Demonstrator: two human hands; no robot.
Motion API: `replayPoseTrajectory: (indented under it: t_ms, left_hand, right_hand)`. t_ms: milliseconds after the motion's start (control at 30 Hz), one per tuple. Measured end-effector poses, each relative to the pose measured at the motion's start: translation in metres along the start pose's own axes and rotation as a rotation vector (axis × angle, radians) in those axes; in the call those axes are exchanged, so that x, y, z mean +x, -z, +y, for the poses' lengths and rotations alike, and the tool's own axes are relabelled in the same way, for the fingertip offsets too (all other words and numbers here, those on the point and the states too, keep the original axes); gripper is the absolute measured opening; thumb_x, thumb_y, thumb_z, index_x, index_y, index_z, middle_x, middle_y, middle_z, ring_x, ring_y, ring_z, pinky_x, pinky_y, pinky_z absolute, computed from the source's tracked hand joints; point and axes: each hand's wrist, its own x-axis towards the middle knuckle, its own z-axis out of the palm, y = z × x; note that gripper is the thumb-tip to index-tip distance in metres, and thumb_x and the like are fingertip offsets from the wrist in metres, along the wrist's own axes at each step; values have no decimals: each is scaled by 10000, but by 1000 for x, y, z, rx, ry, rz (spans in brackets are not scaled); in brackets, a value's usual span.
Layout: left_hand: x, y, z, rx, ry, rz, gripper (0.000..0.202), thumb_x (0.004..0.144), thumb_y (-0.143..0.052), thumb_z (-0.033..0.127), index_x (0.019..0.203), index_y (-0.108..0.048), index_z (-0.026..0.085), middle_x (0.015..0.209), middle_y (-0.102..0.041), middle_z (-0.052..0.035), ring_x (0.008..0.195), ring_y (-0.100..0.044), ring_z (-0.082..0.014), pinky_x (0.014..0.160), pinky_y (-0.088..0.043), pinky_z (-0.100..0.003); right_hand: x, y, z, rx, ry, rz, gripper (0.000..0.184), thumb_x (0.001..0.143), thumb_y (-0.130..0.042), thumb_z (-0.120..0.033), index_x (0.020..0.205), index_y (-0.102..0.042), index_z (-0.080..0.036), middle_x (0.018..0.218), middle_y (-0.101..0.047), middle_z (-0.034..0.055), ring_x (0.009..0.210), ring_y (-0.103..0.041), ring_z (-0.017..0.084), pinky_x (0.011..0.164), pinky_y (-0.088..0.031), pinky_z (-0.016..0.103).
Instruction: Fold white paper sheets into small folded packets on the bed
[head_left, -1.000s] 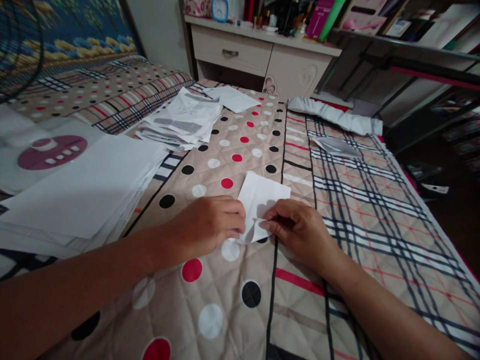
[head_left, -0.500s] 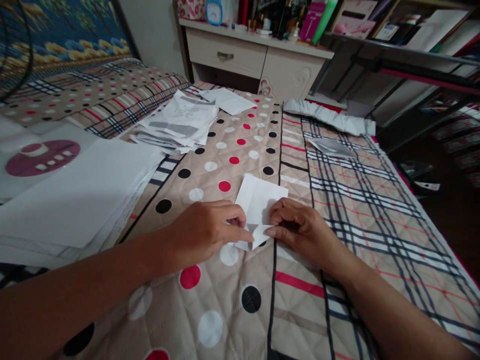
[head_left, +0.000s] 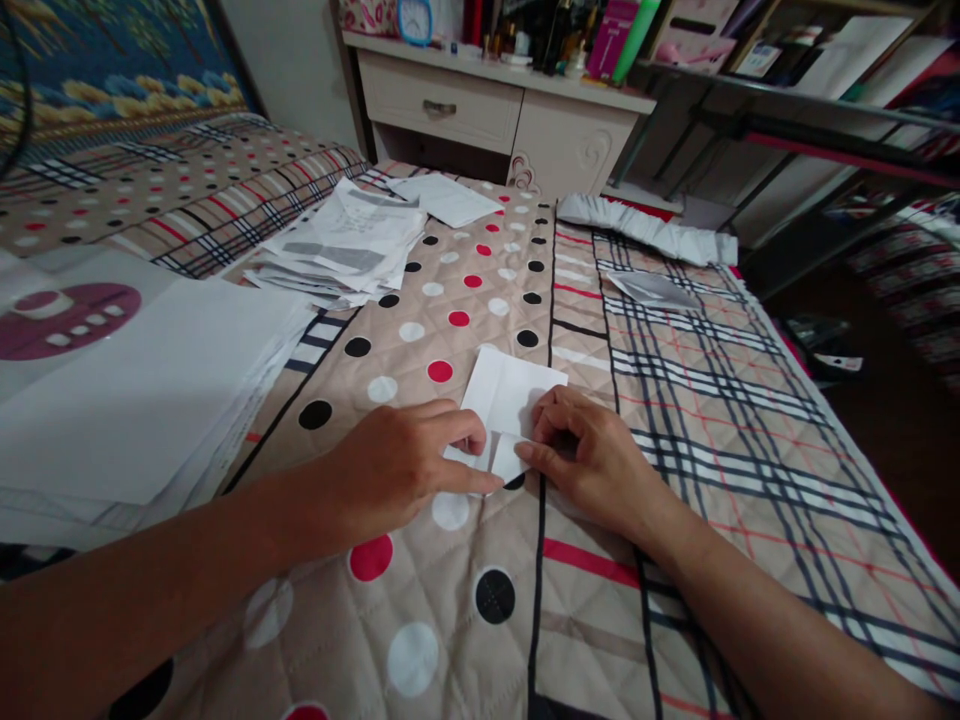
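Observation:
A small white sheet of folded paper point(head_left: 517, 385) lies on the patterned quilt, its near end turned up in a flap. My left hand point(head_left: 409, 455) presses on the paper's left side, fingers curled and thumb along the near edge. From the right, my right hand point(head_left: 589, 440) pinches the paper's edge between thumb and bent fingers, the thumb lying on the flap. Both hands hide parts of the sheet's sides.
Left of my hands lies a stack of large white sheets point(head_left: 202, 380), with a pile of papers point(head_left: 337, 245) beyond. A crumpled white strip point(head_left: 645, 228) and a grey-white scrap point(head_left: 652, 290) lie at right. A dresser point(head_left: 442, 95) stands behind the quilt point(head_left: 420, 570).
The near flap of the paper has come down flatter, and my right thumb has slid slightly left and nearer over it. The whole view has shifted a little.

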Motion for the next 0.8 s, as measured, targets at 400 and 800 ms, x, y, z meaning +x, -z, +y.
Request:
replayPoseTrajectory:
  t_ms: [400, 800]
  left_hand:
    - [0, -1, 1, 38, 13, -36, 416, 866, -511, 49, 1079, -706, 349, 1059, -621, -25, 913, -576, -166, 752, -485, -284]
    - [-2, -1, 1, 3, 32, -9, 493, 831, -472, -8, 1051, -716, 358, 1177, -614, -30, 906, -589, -159, 708, -491, -279]
  right_hand:
    - [-1, -6, -2, 1, -48, 63, 244, 755, -689, -154, 602, -499, -176, 730, -524, 4, 683, -499, 138, 647, -384, 289]
    - [0, -9, 0, 35, -46, 108, 258, 719, -745, -168, 602, -515, -176, 707, -535, -9, 651, -499, 125, 623, -387, 278]
